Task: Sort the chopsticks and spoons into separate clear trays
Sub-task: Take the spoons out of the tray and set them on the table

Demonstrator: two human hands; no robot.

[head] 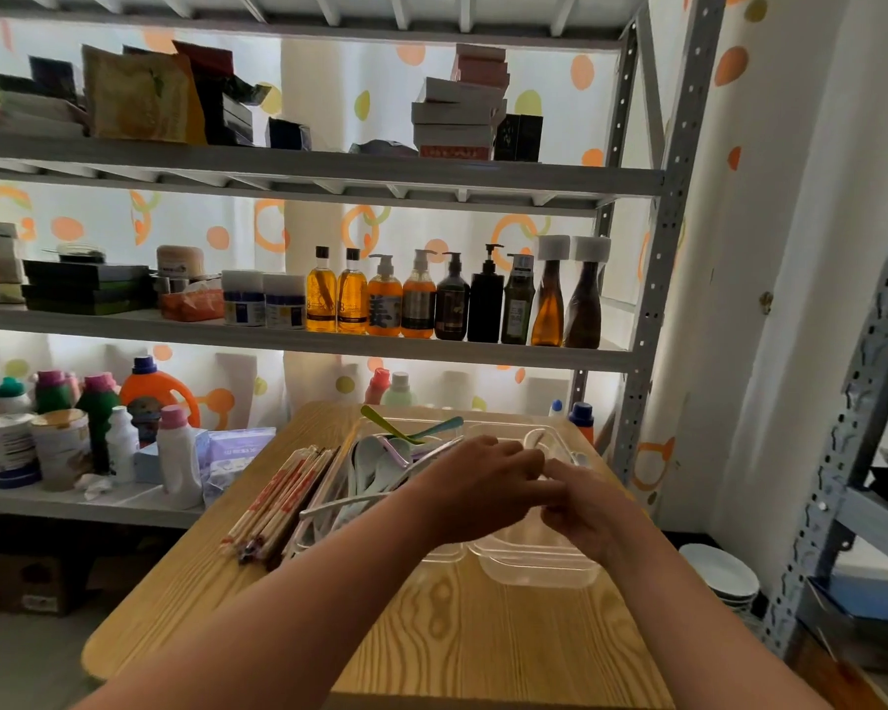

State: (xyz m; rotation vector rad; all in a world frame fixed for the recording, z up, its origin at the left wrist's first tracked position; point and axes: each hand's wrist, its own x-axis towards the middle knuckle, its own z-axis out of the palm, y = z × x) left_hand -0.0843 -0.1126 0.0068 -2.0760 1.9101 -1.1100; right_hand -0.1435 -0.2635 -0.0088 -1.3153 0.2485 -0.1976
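Note:
A bundle of red-and-pale chopsticks [278, 504] lies on the left of the wooden table [482, 632]. Beside it a clear tray [329, 507] holds several white spoons [375, 466], with a green spoon [386, 426] and a teal spoon [439, 427] sticking up at its far end. A second clear tray [539, 568] stands to the right, with one white spoon [534, 438] at its far end. My left hand [482, 486] and right hand [593, 509] meet fingertip to fingertip above this right tray. Their fingers are curled, and whatever is between them is hidden.
A grey metal shelf rack [651, 310] stands right behind the table, stocked with bottles [421, 299], boxes and cans. White plates [721, 573] are stacked on the floor to the right, next to a second rack [851, 453].

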